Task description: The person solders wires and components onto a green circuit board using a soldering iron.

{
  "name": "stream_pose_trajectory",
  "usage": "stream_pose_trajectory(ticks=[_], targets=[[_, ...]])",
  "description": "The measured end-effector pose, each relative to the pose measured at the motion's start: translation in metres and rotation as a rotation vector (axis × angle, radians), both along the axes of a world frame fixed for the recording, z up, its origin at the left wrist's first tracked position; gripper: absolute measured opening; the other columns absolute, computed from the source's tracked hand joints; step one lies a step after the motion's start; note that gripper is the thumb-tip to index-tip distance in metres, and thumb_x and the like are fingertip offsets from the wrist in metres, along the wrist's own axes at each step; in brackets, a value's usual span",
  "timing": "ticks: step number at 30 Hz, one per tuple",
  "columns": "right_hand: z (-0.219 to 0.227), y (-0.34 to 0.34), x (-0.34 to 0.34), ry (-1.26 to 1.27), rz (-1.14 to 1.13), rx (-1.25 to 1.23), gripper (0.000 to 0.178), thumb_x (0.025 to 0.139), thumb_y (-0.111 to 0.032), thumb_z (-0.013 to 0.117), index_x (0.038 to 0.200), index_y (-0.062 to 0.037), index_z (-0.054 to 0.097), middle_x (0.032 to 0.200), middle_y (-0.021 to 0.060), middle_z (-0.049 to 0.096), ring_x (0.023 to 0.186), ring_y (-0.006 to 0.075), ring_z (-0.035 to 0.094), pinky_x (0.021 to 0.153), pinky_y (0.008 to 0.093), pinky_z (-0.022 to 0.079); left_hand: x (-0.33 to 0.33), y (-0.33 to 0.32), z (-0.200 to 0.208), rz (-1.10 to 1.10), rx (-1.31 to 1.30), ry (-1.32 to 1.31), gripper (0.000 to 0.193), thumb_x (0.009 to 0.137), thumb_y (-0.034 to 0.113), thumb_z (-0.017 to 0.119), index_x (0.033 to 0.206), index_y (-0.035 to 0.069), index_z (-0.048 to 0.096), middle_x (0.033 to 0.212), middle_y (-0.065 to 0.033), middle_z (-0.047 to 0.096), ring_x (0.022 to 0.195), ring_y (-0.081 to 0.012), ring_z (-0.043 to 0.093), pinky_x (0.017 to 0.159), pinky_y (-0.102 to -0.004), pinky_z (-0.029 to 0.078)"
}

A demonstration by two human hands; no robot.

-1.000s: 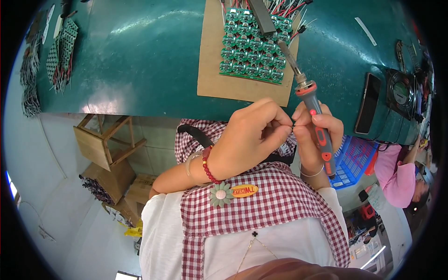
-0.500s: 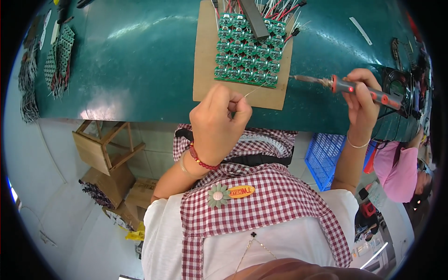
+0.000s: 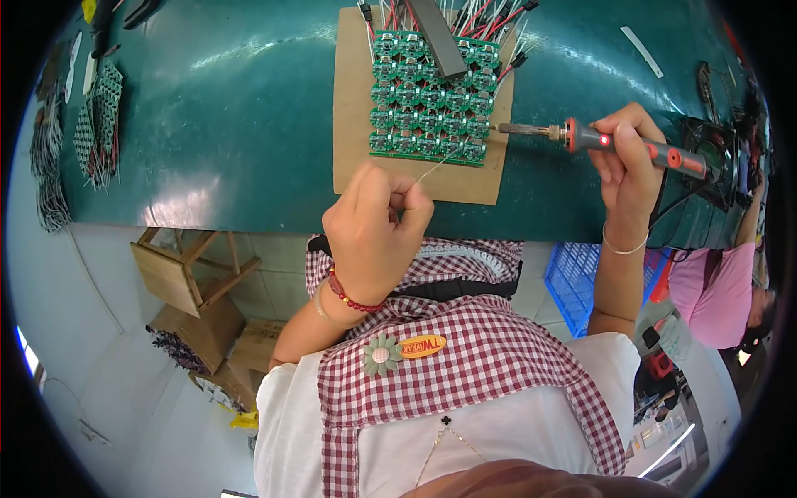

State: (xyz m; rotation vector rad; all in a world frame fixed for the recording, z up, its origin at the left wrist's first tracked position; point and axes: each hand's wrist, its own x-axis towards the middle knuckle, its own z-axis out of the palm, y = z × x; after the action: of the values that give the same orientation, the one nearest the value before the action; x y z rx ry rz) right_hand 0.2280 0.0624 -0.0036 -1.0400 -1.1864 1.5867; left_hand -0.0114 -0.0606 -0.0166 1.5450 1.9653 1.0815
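Observation:
My left hand (image 3: 378, 220) is closed in a pinch on a thin solder wire (image 3: 432, 169), whose free end points up at the lower right part of a green circuit board panel (image 3: 427, 119). In my right hand (image 3: 628, 166) is a grey and red soldering iron (image 3: 610, 143) with a small light lit on its handle. The iron's tip is close to the right edge of the panel; whether it touches is too small to tell. Under the panel lies a brown board (image 3: 351, 141). A dark bar (image 3: 438, 41) rests across the panel's top, among red, white and black wires (image 3: 490, 18).
More wired board panels (image 3: 100, 124) and a bundle of grey wires (image 3: 50, 166) lie at the left of the green table (image 3: 249, 108). A black round stand (image 3: 716, 162) is at the right. Below stand a wooden stool (image 3: 178, 270) and a blue crate (image 3: 573, 282). A person in pink (image 3: 710, 290) is at far right.
The soldering iron has moved left, its tip now by the panel's right edge. My left hand and the solder wire appear slightly further left. The view has shifted a little.

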Motion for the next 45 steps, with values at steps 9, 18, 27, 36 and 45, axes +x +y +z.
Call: stream_pose_trajectory(ticks=[9,18,27,36,45], targets=[[-0.003,-0.075,-0.023,-0.076,-0.237,0.207,0.019,0.092,-0.013,0.053,0.091,0.0059,0.055,0.059,0.0075,0.051,0.044,0.0094,0.045,0.044,0.0258,0.043,-0.002,-0.001,-0.004,0.005,-0.002,-0.03,0.019,0.072,-0.003,0.066,0.071,0.005,0.049,0.064,-0.0038,0.052,0.047,-0.0126,0.054,0.042,-0.0248,0.042],[-0.017,-0.091,-0.028,-0.123,-0.2,0.232,0.019,0.092,-0.014,0.055,0.096,0.0046,0.055,0.063,0.0083,0.054,0.05,0.0114,0.051,0.048,0.0263,0.046,-0.002,0.002,-0.011,-0.008,0.02,-0.061,0.018,0.072,-0.003,0.066,0.072,0.005,0.05,0.065,-0.0042,0.052,0.048,-0.0134,0.054,0.042,-0.0258,0.041],[-0.013,-0.102,-0.041,-0.272,-0.205,0.346,0.026,0.094,-0.02,0.051,0.097,0.0064,0.054,0.061,0.0089,0.051,0.048,0.0133,0.049,0.047,0.027,0.046,0.003,0.005,-0.012,-0.006,0.025,-0.022,0.018,0.071,-0.002,0.065,0.071,0.005,0.049,0.064,-0.0033,0.051,0.048,-0.013,0.053,0.042,-0.0261,0.041],[-0.017,-0.1,-0.036,-0.106,-0.264,0.354,0.027,0.094,-0.021,0.054,0.101,0.0045,0.053,0.066,0.0103,0.054,0.052,0.0121,0.052,0.05,0.0294,0.051,0.002,0.003,-0.006,-0.003,0.027,-0.027,0.019,0.071,-0.003,0.065,0.07,0.006,0.049,0.064,-0.0034,0.051,0.047,-0.0133,0.053,0.042,-0.0259,0.041],[0.011,-0.052,-0.036,-0.188,-0.218,0.152,0.013,0.086,-0.005,0.054,0.081,0.0063,0.058,0.06,0.0089,0.055,0.043,0.0094,0.047,0.043,0.0242,0.042,-0.002,0.004,-0.005,0.004,0.028,0.017,0.019,0.07,-0.004,0.065,0.071,0.006,0.049,0.064,-0.0036,0.051,0.048,-0.0144,0.053,0.042,-0.027,0.041]])
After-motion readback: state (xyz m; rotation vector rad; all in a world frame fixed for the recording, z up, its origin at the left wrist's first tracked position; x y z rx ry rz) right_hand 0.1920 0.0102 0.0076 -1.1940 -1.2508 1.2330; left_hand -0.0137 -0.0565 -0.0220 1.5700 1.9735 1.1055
